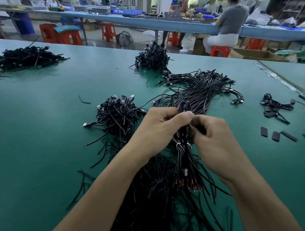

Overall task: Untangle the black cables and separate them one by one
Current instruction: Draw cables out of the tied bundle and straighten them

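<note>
Left hand (pixel 159 131) and right hand (pixel 214 138) are gripping one tied bundle of thin black cables (pixel 183 152).
Left fingers (pixel 181 116) are pinching a cable loop (pixel 184 105) at the bundle's top; right fingers (pixel 201 123) are curling round cables just right of it, forearms converging. Six more black cable heaps (pixel 116 115) are lying around the bundle on the green table mat (pixel 43 138).

Two hands meet at centre, left hand (pixel 157 131) and right hand (pixel 214 137), on one tied bundle (pixel 184 155). There are five cable heaps: ten o'clock heap (pixel 26 57), twelve o'clock heap (pixel 153 58), one o'clock heap (pixel 203 88), nine o'clock heap (pixel 116 113) and six o'clock heap (pixel 157 194). One small tangle (pixel 271 102) and at least five flat black strips (pixel 275 136) lie at three o'clock. About six red stools (pixel 220 51) stand at twelve o'clock.
</note>
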The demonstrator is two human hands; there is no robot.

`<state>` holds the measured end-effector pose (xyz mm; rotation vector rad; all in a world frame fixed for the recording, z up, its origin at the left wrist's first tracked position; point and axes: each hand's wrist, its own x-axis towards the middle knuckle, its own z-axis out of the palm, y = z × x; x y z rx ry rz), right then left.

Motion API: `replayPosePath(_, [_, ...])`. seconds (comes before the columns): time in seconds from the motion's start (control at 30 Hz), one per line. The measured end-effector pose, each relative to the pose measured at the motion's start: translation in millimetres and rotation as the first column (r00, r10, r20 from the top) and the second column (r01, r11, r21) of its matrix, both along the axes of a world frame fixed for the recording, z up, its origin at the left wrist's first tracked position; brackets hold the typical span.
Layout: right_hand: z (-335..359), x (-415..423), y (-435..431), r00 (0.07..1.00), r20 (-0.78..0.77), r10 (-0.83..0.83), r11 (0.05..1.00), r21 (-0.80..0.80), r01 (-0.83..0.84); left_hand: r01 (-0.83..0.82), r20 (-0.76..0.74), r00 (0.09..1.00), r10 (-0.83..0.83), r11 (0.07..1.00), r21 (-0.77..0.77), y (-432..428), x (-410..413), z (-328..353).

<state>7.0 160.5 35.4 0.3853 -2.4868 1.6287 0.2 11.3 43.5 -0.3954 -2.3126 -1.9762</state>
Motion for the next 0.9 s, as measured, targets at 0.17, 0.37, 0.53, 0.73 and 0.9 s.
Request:
replayPosePath(0.17, [-4, -3, 6, 0.992, 0.110, -0.066, 0.993, 0.101, 0.055, 0.054, 0.126, 0.992, -0.022, 0.964, -0.262, -12, -3, -1])
replayPosePath(0.37, [-10, -6, 15, 0.977, 0.060, -0.204, 0.932, 0.318, 0.175, -0.404, -0.135, 0.915, 0.381, 0.860, -0.313, -23, -14, -7])
replayPosePath(0.53, [-20, -2, 11, 0.967, 0.162, -0.197, 0.816, 0.574, 0.070, -0.684, 0.076, 0.726, 0.683, 0.707, 0.179, -52, -30, -15])
replayPosePath(0.73, [-14, 2, 7, 0.953, 0.216, -0.213, 0.801, 0.597, 0.043, -0.680, 0.120, 0.728, 0.675, 0.733, 0.000, -62, -37, -39])
replayPosePath(0.9, [-12, 3, 6, 0.946, 0.234, -0.224, 0.798, 0.601, 0.040, -0.598, -0.005, 0.788, 0.616, 0.763, -0.248, -52, -34, -38])
